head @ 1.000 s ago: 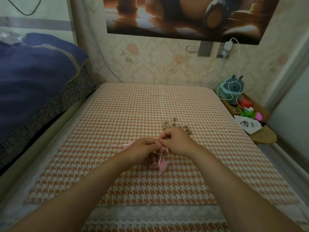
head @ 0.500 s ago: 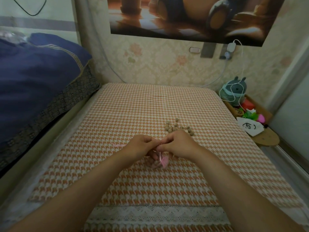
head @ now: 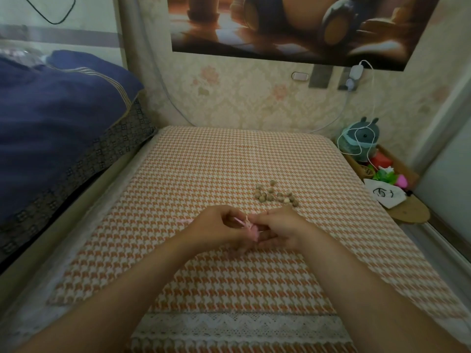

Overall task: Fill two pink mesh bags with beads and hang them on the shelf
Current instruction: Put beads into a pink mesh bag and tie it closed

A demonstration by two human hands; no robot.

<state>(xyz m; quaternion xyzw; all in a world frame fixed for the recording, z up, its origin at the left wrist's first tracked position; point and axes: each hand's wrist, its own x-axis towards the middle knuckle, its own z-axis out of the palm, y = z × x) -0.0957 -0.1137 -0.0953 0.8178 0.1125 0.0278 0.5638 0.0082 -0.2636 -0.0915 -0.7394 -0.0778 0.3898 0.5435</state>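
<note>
Both your forearms reach in from the lower edge and meet over the middle of the table, wrists low. Your left hand [head: 218, 228] has its knuckles up and its fingers curled inward, with thumb and forefinger pinching one side of the pink mesh bag [head: 251, 227]. Your right hand [head: 280, 229] mirrors it: thumb and forefinger nip the bag's top edge, while the lower fingers lie straighter under the bag. The bag sits between the two hands just above the cloth, a small crumpled bundle of sheer pink netting. Whether it holds any beads cannot be told. A thin pink ribbon [head: 184, 220] trails leftward from the left hand. The beads [head: 275, 195] lie loose in a scattered cluster just beyond the right hand; they are small, round, matte and tan-brown. The tablecloth [head: 204, 169] is woven in an orange and cream houndstooth, with a white lace trim [head: 242, 324] along the near edge. To the left is folded navy bedding [head: 58, 110]. At the far right, a grey-green plush toy [head: 362, 135] with a white cable [head: 367, 103] looped over it sits above a rounded wooden board [head: 410, 212], which carries a white drawstring pouch [head: 383, 196].
</note>
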